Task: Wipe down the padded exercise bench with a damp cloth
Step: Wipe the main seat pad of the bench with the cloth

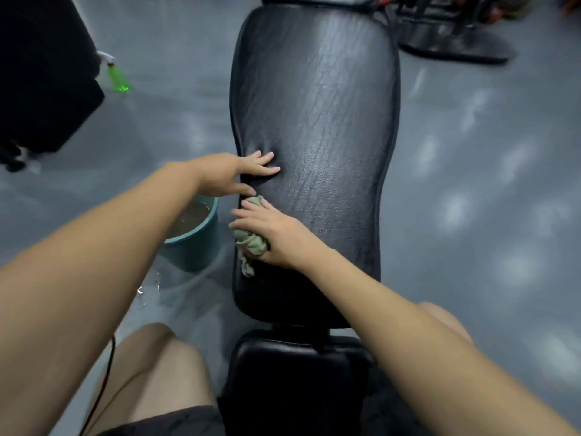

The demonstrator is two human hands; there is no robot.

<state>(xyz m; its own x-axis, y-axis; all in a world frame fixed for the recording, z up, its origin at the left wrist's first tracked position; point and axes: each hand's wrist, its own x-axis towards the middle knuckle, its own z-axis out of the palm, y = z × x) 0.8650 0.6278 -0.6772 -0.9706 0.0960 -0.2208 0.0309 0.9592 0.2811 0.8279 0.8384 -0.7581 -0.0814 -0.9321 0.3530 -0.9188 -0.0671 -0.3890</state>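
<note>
A long black padded bench (320,114) runs away from me down the middle of the head view, its leather creased and shiny. My left hand (239,174) rests flat on the pad's left edge with straight fingers. Just below it my right hand (270,229) presses a crumpled grey-green cloth (250,243) onto the left side of the pad, fingers fairly straight over it. Part of the cloth hangs over the pad's edge. A smaller black seat pad (295,363) sits nearer to me.
A teal bucket (196,243) of murky water stands on the grey floor beside the bench's left edge, with a wet patch (151,286) near it. A green spray bottle (116,75) stands far left by a black box (41,77). Dark equipment (456,36) lies top right.
</note>
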